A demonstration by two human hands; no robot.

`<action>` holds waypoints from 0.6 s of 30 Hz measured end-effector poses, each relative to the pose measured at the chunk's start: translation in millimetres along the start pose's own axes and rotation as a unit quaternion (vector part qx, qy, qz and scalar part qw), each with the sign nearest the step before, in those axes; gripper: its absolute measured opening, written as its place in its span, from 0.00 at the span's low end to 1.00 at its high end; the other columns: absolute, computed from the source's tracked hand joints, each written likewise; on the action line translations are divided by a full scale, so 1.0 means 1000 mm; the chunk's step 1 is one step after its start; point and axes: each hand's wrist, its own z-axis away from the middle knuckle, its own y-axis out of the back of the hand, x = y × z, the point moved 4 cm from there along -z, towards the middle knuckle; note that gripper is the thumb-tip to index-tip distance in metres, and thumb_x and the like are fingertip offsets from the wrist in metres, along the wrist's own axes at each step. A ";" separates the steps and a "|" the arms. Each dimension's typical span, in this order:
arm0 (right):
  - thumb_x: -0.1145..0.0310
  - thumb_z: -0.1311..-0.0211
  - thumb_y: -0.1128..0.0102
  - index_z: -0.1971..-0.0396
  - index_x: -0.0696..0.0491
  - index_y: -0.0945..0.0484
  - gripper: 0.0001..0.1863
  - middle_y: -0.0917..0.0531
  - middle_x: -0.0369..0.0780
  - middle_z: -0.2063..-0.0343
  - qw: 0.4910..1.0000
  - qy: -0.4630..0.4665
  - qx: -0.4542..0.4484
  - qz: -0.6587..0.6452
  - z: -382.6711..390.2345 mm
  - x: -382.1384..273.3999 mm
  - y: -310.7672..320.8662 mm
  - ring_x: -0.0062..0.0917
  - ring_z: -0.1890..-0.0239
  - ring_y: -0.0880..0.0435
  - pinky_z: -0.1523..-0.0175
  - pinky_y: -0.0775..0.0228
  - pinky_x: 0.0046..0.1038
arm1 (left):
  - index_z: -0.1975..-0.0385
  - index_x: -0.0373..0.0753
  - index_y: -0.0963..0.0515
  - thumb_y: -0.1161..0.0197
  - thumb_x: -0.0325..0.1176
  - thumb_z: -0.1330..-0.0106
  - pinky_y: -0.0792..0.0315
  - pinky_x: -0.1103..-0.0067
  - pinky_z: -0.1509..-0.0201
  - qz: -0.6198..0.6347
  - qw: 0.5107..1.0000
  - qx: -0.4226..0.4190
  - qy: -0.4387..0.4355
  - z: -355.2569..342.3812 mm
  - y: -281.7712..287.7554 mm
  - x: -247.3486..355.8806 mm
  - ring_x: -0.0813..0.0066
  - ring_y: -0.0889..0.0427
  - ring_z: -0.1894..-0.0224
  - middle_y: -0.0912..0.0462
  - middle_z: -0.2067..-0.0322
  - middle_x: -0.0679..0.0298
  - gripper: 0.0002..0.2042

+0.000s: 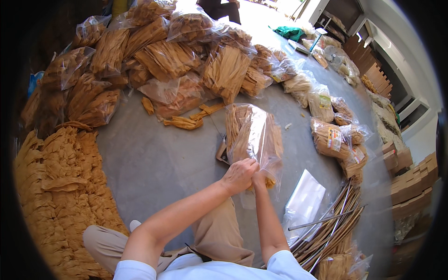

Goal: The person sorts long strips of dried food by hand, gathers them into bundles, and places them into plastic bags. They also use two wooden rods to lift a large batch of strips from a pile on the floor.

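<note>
Clear bag (pixel 254 135) of tan dried strips: left hand (pixel 239 175) and right hand (pixel 259 178) pinch its near end closed on floor (pixel 154 163).

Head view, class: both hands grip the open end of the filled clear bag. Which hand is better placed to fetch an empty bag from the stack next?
Probably the right hand. The stack of empty clear bags lies just to its right, while the left hand would have to cross over the filled bag and the right forearm.

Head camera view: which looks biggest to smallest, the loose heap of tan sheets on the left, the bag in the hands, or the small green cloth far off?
1. Loose heap of tan sheets.
2. Bag.
3. Green cloth, though distance shrinks it.
</note>
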 end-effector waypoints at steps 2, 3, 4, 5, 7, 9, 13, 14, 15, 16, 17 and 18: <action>0.61 0.48 0.38 0.48 0.63 0.34 0.31 0.31 0.50 0.48 1.000 -0.010 -0.013 -0.015 -0.023 -0.024 0.009 0.35 0.46 0.32 0.42 0.40 0.31 | 0.72 0.36 0.29 0.43 0.22 0.51 0.29 0.71 0.60 -0.011 1.000 -0.004 0.008 0.002 0.003 0.003 0.58 0.24 0.63 0.26 0.71 0.58 0.06; 0.61 0.48 0.38 0.47 0.63 0.34 0.31 0.32 0.50 0.47 1.000 -0.012 -0.015 -0.006 -0.033 -0.034 0.016 0.37 0.45 0.32 0.41 0.41 0.31 | 0.72 0.36 0.29 0.44 0.22 0.50 0.29 0.71 0.60 -0.009 1.000 0.003 0.011 0.002 0.004 0.003 0.59 0.24 0.63 0.26 0.71 0.58 0.06; 0.61 0.48 0.39 0.47 0.63 0.34 0.31 0.32 0.51 0.46 1.000 -0.009 -0.014 0.006 -0.040 -0.044 0.024 0.38 0.45 0.33 0.41 0.41 0.32 | 0.72 0.36 0.29 0.44 0.22 0.50 0.29 0.71 0.60 -0.004 1.000 0.008 0.013 0.002 0.004 0.001 0.59 0.24 0.63 0.26 0.71 0.58 0.06; 0.61 0.48 0.39 0.47 0.63 0.34 0.31 0.33 0.52 0.46 1.000 -0.004 -0.011 0.022 -0.043 -0.052 0.032 0.40 0.44 0.33 0.40 0.42 0.32 | 0.72 0.36 0.29 0.44 0.22 0.50 0.29 0.71 0.60 0.001 1.000 0.015 0.015 0.002 0.004 -0.001 0.59 0.24 0.63 0.26 0.71 0.58 0.06; 0.60 0.47 0.40 0.46 0.63 0.35 0.31 0.34 0.54 0.45 0.997 0.024 0.006 0.067 -0.034 -0.065 0.046 0.42 0.43 0.34 0.39 0.43 0.34 | 0.71 0.36 0.29 0.44 0.22 0.50 0.29 0.71 0.60 0.013 0.999 0.033 0.010 0.002 0.006 -0.001 0.60 0.24 0.63 0.25 0.71 0.59 0.06; 0.60 0.47 0.41 0.46 0.63 0.35 0.32 0.35 0.56 0.44 0.986 0.070 0.038 0.145 -0.006 -0.079 0.059 0.45 0.42 0.35 0.38 0.44 0.35 | 0.71 0.36 0.29 0.45 0.21 0.50 0.29 0.71 0.60 0.008 1.000 0.020 0.020 0.002 0.004 -0.003 0.59 0.24 0.63 0.25 0.71 0.59 0.06; 0.56 0.43 0.42 0.45 0.62 0.35 0.31 0.32 0.54 0.46 0.958 0.073 0.141 0.238 0.059 -0.044 0.075 0.44 0.46 0.30 0.43 0.38 0.40 | 0.71 0.36 0.28 0.45 0.21 0.50 0.29 0.71 0.61 -0.006 1.000 0.006 0.016 0.000 -0.001 -0.001 0.60 0.24 0.63 0.25 0.71 0.59 0.06; 0.56 0.43 0.41 0.45 0.61 0.34 0.31 0.30 0.52 0.47 0.965 0.046 0.154 0.206 0.065 -0.042 0.077 0.42 0.50 0.26 0.47 0.32 0.40 | 0.72 0.36 0.28 0.45 0.21 0.51 0.29 0.71 0.61 -0.002 1.000 0.006 0.019 0.000 -0.003 -0.002 0.60 0.24 0.63 0.25 0.71 0.59 0.06; 0.57 0.43 0.41 0.48 0.61 0.33 0.29 0.28 0.50 0.52 0.989 -0.034 0.105 0.099 0.069 -0.034 0.074 0.38 0.56 0.23 0.55 0.30 0.36 | 0.72 0.36 0.28 0.45 0.21 0.51 0.29 0.71 0.61 0.001 1.000 0.008 0.023 0.001 -0.003 -0.004 0.60 0.24 0.63 0.25 0.72 0.59 0.06; 0.57 0.43 0.40 0.50 0.61 0.31 0.27 0.25 0.47 0.56 0.992 -0.113 0.053 -0.010 0.074 -0.028 0.070 0.33 0.63 0.20 0.63 0.27 0.32 | 0.72 0.36 0.28 0.45 0.21 0.51 0.29 0.71 0.61 0.005 1.000 0.009 0.027 0.001 -0.004 -0.005 0.60 0.24 0.63 0.25 0.72 0.59 0.06; 0.58 0.43 0.39 0.52 0.61 0.29 0.25 0.22 0.44 0.61 0.975 -0.189 0.000 -0.118 0.078 -0.025 0.064 0.29 0.69 0.18 0.72 0.24 0.27 | 0.72 0.35 0.28 0.44 0.21 0.51 0.29 0.71 0.61 0.005 1.000 0.000 0.023 0.000 -0.005 -0.004 0.60 0.24 0.63 0.25 0.72 0.58 0.06; 0.59 0.43 0.38 0.55 0.61 0.27 0.23 0.22 0.41 0.65 0.972 -0.174 0.007 -0.158 0.077 -0.026 0.059 0.24 0.74 0.20 0.77 0.28 0.24 | 0.72 0.35 0.28 0.44 0.21 0.52 0.29 0.71 0.61 0.004 1.000 -0.009 0.018 0.000 -0.006 -0.003 0.59 0.24 0.63 0.25 0.72 0.58 0.07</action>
